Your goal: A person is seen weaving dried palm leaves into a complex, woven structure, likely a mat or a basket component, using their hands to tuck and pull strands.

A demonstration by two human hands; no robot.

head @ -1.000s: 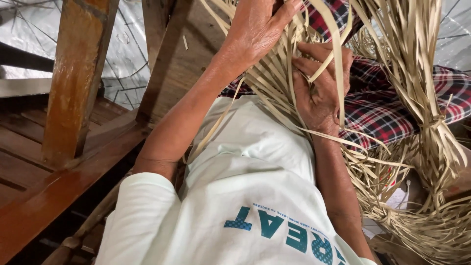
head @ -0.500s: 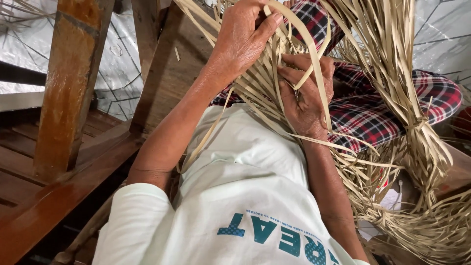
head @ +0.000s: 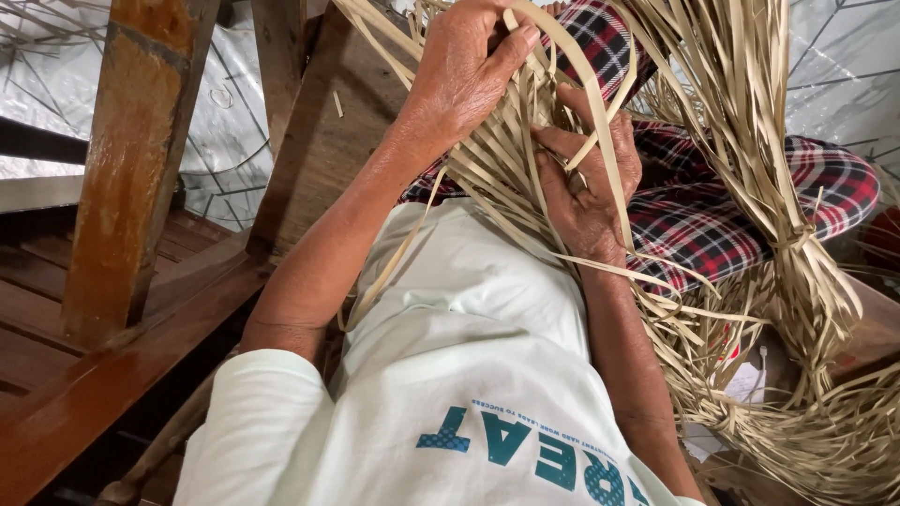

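Dark wooden boards (head: pixel 103 375) and a thick upright post (head: pixel 131 159) fill the left side, with a silvery sheet behind them. In the lap, over a red plaid cloth (head: pixel 741 225), lies a fan of pale dried leaf strips (head: pixel 511 164). The left hand (head: pixel 464 70) is closed over the upper strips, thumb pinching one that loops over. The right hand (head: pixel 591 192) grips the strips from below, fingers threaded among them. They look light, springy and easily creased, best held near the crossing. A tied bundle (head: pixel 797 244) and loose tangle (head: pixel 825 440) crowd the right; the left side offers freer room.
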